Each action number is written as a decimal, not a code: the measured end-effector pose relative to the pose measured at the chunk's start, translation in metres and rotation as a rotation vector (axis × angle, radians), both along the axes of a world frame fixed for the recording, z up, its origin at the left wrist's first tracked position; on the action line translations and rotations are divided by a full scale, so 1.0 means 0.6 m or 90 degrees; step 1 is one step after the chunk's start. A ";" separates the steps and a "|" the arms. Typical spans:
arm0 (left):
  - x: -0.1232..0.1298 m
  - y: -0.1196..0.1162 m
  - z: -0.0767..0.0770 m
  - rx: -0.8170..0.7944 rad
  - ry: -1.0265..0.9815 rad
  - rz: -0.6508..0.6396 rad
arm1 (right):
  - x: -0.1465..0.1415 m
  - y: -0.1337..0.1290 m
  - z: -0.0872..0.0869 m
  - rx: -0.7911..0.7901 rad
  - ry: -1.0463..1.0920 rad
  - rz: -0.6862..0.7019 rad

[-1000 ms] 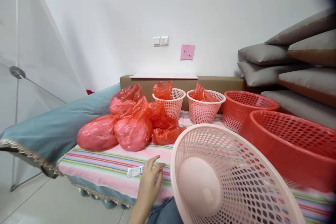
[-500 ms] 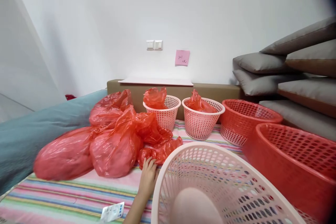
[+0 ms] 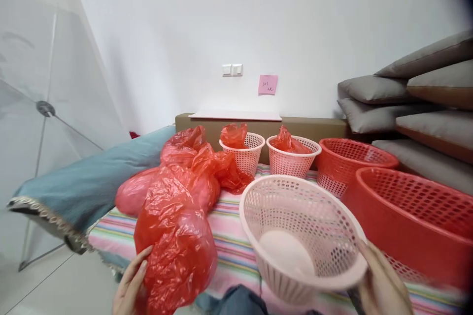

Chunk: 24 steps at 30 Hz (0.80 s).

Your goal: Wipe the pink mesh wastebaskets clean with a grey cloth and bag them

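Note:
My left hand, at the lower left, grips a red plastic bag by its side. The bag hangs loose and crumpled in front of the cloth's edge, and I cannot tell whether anything is inside. On the right, my right hand is closed on the rim of a pale pink plastic basket, which is tilted toward me with nothing in it. Behind the held bag lie several bulging red bags. A loose red bag end trails from them toward the baskets.
Two small pink baskets with red bags inside stand at the back. Large red baskets fill the right, beside stacked grey cushions. A striped cloth covers the surface; a blue cushion lies left.
My left hand has drawn a red bag from beside the pile toward me and to the left. The pink basket has moved back and shows whole, with my right hand now visible on it.

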<state>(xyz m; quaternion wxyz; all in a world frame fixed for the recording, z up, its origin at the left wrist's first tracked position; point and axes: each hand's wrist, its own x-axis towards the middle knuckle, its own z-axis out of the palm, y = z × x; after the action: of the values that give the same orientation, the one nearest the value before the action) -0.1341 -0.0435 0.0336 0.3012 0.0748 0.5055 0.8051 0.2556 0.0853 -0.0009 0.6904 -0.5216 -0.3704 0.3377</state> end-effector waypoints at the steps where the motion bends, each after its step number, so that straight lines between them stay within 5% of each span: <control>1: 0.009 -0.017 0.007 0.006 -0.023 -0.003 | -0.008 0.013 0.007 0.003 0.026 0.007; 8: 0.066 -0.041 0.066 0.156 -0.025 0.031 | -0.089 0.088 0.022 0.043 0.240 -0.019; 13: 0.149 -0.025 0.097 0.275 0.021 -0.010 | -0.078 0.091 0.042 0.048 0.290 0.036; 15: 0.186 -0.029 0.079 0.253 -0.005 -0.054 | -0.052 0.063 0.049 0.038 0.305 0.038; 20: 0.243 -0.045 -0.011 0.131 -0.125 -0.261 | 0.003 -0.076 0.030 0.071 0.313 0.017; 24: 0.263 -0.052 -0.057 0.111 -0.092 -0.343 | 0.008 -0.175 -0.018 0.046 0.185 0.180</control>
<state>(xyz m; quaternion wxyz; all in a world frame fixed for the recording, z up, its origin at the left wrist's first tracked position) 0.0236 -0.0749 -0.0007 0.5317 0.1745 0.3737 0.7397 0.2601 -0.0197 -0.0117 0.7004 -0.3851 -0.3482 0.4898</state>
